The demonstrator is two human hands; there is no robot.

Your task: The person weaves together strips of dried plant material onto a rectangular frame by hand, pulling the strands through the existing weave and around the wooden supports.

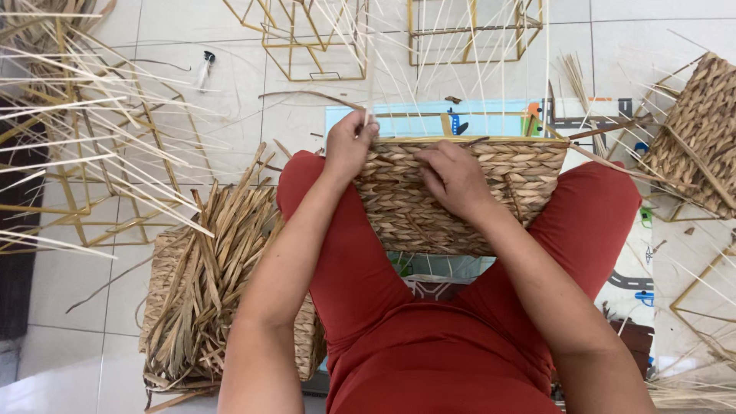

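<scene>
Head view, looking down on your lap. A half-woven basket (460,195) of braided tan fibre sits at the centre of the frame, between your knees, its woven wall facing up and its top edge a yellow metal rim. Pale upright stakes (429,54) rise from that rim toward the top of the frame.

Your left hand (349,146) is at the basket's upper left corner, its fingers (366,129) pinched together on one pale stake just above the rim. Your right hand (456,180) lies flat on the woven wall, right of centre; its fingers (429,165) are curled together and press into the weave (whether they grip a strand cannot be told).

In the lower left of the frame, a bundle of dry flat fibre strips (207,268) rests on another woven piece (157,284), touching your left thigh. A finished woven basket (701,134) stands at the right edge. Bare yellow wire frames (314,38) stand on the tiled floor (69,299) at the top of the frame.
</scene>
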